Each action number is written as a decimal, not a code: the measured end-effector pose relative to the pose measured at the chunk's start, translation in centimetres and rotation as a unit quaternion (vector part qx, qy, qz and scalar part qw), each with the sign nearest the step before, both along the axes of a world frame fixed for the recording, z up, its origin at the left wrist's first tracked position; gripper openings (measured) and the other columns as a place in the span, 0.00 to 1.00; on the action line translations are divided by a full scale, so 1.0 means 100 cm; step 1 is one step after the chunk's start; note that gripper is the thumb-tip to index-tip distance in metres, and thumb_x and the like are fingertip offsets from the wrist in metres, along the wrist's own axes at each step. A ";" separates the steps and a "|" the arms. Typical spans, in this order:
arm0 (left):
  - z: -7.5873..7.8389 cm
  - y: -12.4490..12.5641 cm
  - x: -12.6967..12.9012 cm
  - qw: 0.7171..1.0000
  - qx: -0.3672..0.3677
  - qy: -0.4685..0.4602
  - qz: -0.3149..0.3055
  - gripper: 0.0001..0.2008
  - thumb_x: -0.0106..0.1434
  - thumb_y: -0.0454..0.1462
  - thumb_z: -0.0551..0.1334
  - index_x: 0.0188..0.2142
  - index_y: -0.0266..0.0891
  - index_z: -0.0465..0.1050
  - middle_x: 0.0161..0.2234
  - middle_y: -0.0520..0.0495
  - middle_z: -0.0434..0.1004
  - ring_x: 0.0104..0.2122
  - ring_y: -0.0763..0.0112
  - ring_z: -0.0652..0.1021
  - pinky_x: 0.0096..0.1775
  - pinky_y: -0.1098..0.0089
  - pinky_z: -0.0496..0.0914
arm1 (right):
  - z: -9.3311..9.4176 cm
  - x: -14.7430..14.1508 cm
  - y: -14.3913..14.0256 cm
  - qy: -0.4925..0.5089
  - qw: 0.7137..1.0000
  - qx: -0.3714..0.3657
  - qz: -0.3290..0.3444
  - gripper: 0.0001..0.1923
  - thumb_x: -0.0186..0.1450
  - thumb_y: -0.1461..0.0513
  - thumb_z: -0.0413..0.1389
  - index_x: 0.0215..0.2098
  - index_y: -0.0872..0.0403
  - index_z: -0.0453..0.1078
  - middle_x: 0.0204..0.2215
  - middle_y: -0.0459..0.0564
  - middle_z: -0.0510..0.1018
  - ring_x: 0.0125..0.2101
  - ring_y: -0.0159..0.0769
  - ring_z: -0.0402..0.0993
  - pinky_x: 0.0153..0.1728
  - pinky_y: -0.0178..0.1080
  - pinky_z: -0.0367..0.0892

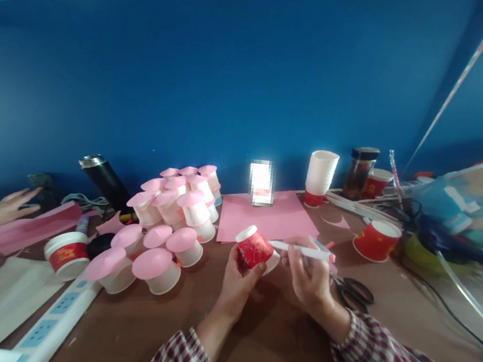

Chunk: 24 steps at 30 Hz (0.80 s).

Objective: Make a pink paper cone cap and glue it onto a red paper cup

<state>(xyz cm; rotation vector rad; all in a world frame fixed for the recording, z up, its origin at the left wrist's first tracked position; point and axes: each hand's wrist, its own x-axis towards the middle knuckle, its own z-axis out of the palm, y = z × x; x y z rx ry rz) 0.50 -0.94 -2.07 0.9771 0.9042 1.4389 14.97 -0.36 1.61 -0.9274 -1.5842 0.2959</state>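
In the middle of the table my left hand (239, 287) is closed around a red patterned paper cup (253, 248), which is held tilted. My right hand (308, 277) grips a white marker (303, 251) with a pinkish end. Its other end points left and lies close to the cup's side; whether it touches I cannot tell. Behind the cup lie sheets of pink paper (237, 218). Black-handled scissors (355, 295) rest just right of my right hand. To the left stand several white paper cups (162, 279) topped with pink paper discs, some of them stacked.
A co-worker's hands (9, 208) are at the far left, by pink paper. A power strip (55, 314), a black thermos (105, 181) and a red-banded cup (67, 255) stand there. Right are stacked white cups (321, 172), a jar (359, 173), a red cup (377, 240) and plastic bags (476, 200).
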 end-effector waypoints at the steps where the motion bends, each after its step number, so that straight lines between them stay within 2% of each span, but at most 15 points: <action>1: 0.000 0.001 -0.001 1.000 0.000 -0.001 -0.001 0.28 0.51 0.40 0.69 0.51 0.38 0.64 0.47 0.40 0.74 0.47 0.59 0.74 0.51 0.61 0.65 | -0.001 0.000 0.001 0.016 1.000 -0.010 -0.009 0.09 0.69 0.63 0.44 0.38 0.54 0.66 0.24 0.48 0.72 0.24 0.35 0.71 0.27 0.39 0.72; 4: 0.001 0.002 -0.005 1.000 0.013 -0.013 -0.004 0.27 0.52 0.40 0.68 0.50 0.38 0.65 0.48 0.39 0.74 0.49 0.57 0.74 0.52 0.59 0.64 | -0.005 -0.002 0.005 0.052 0.998 -0.037 -0.023 0.10 0.69 0.62 0.46 0.45 0.55 0.65 0.30 0.50 0.74 0.28 0.35 0.72 0.30 0.38 0.72; 7: 0.001 0.003 -0.008 0.999 0.012 -0.034 0.008 0.29 0.53 0.38 0.68 0.52 0.39 0.62 0.52 0.38 0.69 0.51 0.57 0.71 0.54 0.58 0.62 | -0.013 -0.006 0.005 0.040 0.998 -0.040 0.000 0.10 0.68 0.61 0.48 0.45 0.55 0.66 0.37 0.53 0.76 0.35 0.38 0.74 0.37 0.40 0.72; 15: -0.004 0.004 -0.013 0.998 0.016 -0.046 0.045 0.26 0.54 0.39 0.68 0.50 0.38 0.62 0.53 0.38 0.68 0.53 0.58 0.70 0.55 0.58 0.61 | -0.029 -0.010 0.006 0.021 0.996 -0.075 0.051 0.09 0.67 0.62 0.50 0.44 0.53 0.67 0.41 0.54 0.76 0.40 0.39 0.74 0.42 0.39 0.69; 24: 0.003 0.001 -0.012 0.996 0.049 0.023 0.067 0.27 0.52 0.40 0.68 0.50 0.39 0.63 0.51 0.40 0.70 0.50 0.59 0.72 0.51 0.61 0.65 | -0.030 -0.008 0.008 -0.035 0.996 -0.071 0.031 0.11 0.67 0.62 0.49 0.48 0.52 0.65 0.44 0.54 0.76 0.43 0.41 0.74 0.44 0.41 0.69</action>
